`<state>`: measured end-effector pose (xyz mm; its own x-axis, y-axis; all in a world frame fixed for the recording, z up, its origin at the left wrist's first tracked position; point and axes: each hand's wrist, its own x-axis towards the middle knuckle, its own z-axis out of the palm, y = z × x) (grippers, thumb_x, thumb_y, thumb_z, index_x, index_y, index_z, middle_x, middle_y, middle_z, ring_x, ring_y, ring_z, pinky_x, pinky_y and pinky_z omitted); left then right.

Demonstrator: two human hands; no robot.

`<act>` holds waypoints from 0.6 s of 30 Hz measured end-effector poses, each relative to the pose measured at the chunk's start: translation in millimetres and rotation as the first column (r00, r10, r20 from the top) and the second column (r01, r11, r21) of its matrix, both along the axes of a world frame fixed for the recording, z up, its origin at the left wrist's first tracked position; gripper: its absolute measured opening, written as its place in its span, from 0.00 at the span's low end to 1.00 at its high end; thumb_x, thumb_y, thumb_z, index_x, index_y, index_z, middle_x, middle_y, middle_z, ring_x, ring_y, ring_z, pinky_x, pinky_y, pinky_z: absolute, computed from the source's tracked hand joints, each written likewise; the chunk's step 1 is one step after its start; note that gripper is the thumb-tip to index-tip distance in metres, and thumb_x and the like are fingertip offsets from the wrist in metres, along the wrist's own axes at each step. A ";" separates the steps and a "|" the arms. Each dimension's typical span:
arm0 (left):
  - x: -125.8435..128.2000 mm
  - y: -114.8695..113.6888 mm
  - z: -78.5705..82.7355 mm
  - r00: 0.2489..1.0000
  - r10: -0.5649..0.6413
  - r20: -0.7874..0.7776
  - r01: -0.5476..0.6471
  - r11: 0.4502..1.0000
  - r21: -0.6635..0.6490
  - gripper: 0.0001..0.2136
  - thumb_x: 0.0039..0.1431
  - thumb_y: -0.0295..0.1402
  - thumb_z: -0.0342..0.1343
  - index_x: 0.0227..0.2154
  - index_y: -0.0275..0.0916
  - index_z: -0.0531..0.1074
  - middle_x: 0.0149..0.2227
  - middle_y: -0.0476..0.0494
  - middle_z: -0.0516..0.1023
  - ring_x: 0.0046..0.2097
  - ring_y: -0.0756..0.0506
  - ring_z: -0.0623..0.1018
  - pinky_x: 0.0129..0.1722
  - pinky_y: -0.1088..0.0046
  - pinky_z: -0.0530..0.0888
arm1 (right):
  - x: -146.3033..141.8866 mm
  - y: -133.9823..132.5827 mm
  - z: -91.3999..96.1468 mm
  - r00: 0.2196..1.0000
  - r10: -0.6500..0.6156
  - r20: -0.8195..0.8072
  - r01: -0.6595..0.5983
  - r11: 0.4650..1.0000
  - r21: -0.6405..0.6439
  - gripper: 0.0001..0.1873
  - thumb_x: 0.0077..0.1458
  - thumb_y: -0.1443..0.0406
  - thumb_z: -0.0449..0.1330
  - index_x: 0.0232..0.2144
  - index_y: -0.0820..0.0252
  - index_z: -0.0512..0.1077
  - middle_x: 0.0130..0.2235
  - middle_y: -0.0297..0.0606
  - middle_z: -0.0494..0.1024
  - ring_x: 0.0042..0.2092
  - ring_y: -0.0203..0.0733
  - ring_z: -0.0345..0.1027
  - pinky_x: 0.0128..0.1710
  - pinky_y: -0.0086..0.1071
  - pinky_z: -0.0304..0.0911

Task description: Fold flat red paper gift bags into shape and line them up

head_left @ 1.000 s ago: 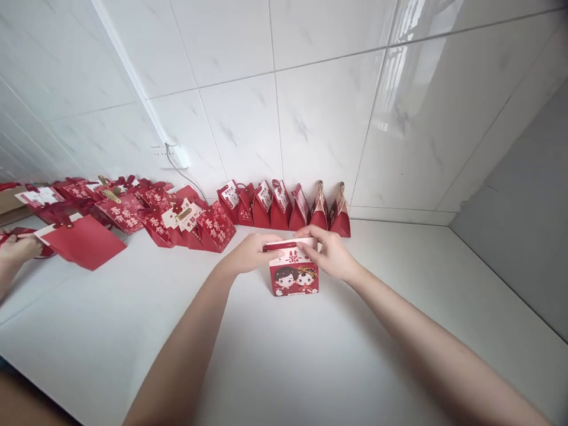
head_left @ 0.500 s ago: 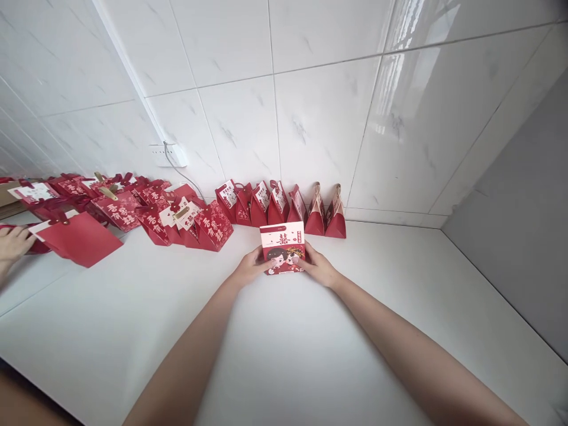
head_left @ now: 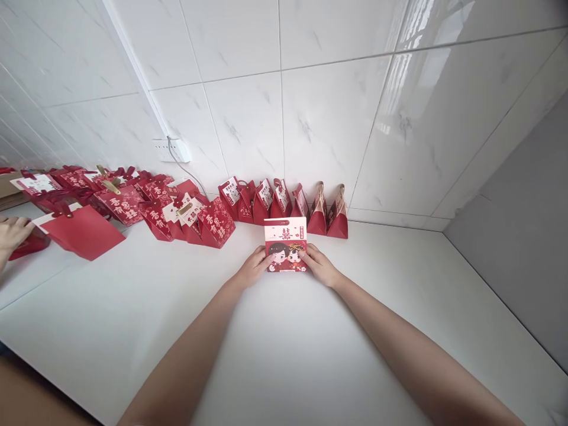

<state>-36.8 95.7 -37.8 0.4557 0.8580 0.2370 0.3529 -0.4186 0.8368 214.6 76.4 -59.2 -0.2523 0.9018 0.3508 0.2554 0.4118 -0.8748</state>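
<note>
A small red and white gift box (head_left: 285,239) with a cartoon couple on its front stands upright on the white table (head_left: 284,349). My left hand (head_left: 254,266) grips its lower left side and my right hand (head_left: 318,265) grips its lower right side, fingers pressed on the front. The box stands just in front of a row of small red gift bags (head_left: 284,204) lined along the tiled wall.
More red gift bags and boxes (head_left: 146,207) crowd the table to the left, with a flat red bag (head_left: 82,232) nearest. Another person's hand (head_left: 13,232) rests at the far left edge. A wall socket with a cable (head_left: 173,151) sits above the bags.
The box moved away from me towards the row of bags. My hands shifted from its top edge down to its lower sides.
</note>
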 end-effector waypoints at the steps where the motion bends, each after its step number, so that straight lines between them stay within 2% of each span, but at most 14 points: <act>1: -2.2 0.2 1.4 1.000 -0.018 -0.014 0.018 1.000 -0.013 0.20 0.64 0.46 0.51 0.53 0.43 0.74 0.58 0.39 0.68 0.61 0.39 0.67 0.65 0.58 0.62 | 0.7 0.8 -0.5 1.000 0.017 0.014 -0.017 1.000 0.020 0.24 0.65 0.47 0.49 0.50 0.54 0.73 0.53 0.43 0.72 0.57 0.48 0.64 0.63 0.47 0.55; 5: -9.1 2.3 5.6 0.995 -0.096 -0.026 0.094 0.992 -0.080 0.21 0.56 0.45 0.61 0.51 0.44 0.76 0.59 0.38 0.67 0.63 0.36 0.66 0.65 0.57 0.62 | 2.6 3.6 -2.3 0.994 0.081 0.073 -0.087 0.993 0.084 0.24 0.67 0.48 0.48 0.54 0.51 0.71 0.56 0.43 0.69 0.60 0.47 0.62 0.65 0.45 0.55; 8: -7.3 3.3 6.1 0.996 -0.079 0.031 0.082 0.990 -0.115 0.21 0.55 0.46 0.62 0.49 0.42 0.77 0.59 0.38 0.69 0.61 0.36 0.68 0.64 0.58 0.63 | 2.5 1.8 0.8 0.996 0.063 0.066 -0.068 0.995 0.072 0.23 0.67 0.49 0.47 0.53 0.52 0.71 0.57 0.42 0.69 0.61 0.47 0.61 0.65 0.46 0.53; 11: -2.1 3.6 5.3 0.981 0.054 0.186 -0.011 0.974 -0.227 0.23 0.59 0.50 0.55 0.49 0.38 0.76 0.53 0.37 0.76 0.56 0.37 0.73 0.59 0.59 0.68 | 1.7 -3.6 6.2 0.996 0.086 -0.017 -0.086 0.996 -0.028 0.23 0.66 0.49 0.50 0.55 0.53 0.66 0.56 0.41 0.72 0.56 0.48 0.67 0.60 0.48 0.61; 13: 0.4 3.3 5.2 0.949 0.165 0.270 -0.081 0.952 -0.296 0.25 0.61 0.53 0.51 0.47 0.35 0.76 0.47 0.38 0.80 0.51 0.38 0.76 0.56 0.61 0.70 | 0.9 -7.5 9.3 0.989 0.138 -0.045 -0.140 0.989 -0.043 0.29 0.62 0.49 0.58 0.60 0.53 0.61 0.59 0.42 0.70 0.56 0.48 0.68 0.58 0.48 0.63; 15: 1.7 2.1 5.8 0.927 0.262 0.268 -0.170 0.931 -0.324 0.27 0.61 0.55 0.50 0.41 0.33 0.78 0.42 0.38 0.82 0.47 0.39 0.78 0.53 0.64 0.71 | -0.2 -10.5 11.4 0.984 0.176 -0.018 -0.176 0.984 0.004 0.37 0.57 0.51 0.64 0.63 0.54 0.57 0.63 0.44 0.65 0.60 0.50 0.64 0.61 0.48 0.60; 18: 2.4 -0.8 7.2 0.917 0.362 0.168 -0.299 0.902 -0.312 0.29 0.59 0.58 0.49 0.27 0.33 0.78 0.33 0.40 0.82 0.39 0.41 0.78 0.43 0.68 0.72 | -1.8 -12.6 12.9 0.982 0.177 0.065 -0.181 0.981 0.064 0.35 0.58 0.53 0.63 0.63 0.54 0.58 0.63 0.44 0.65 0.62 0.50 0.61 0.63 0.47 0.57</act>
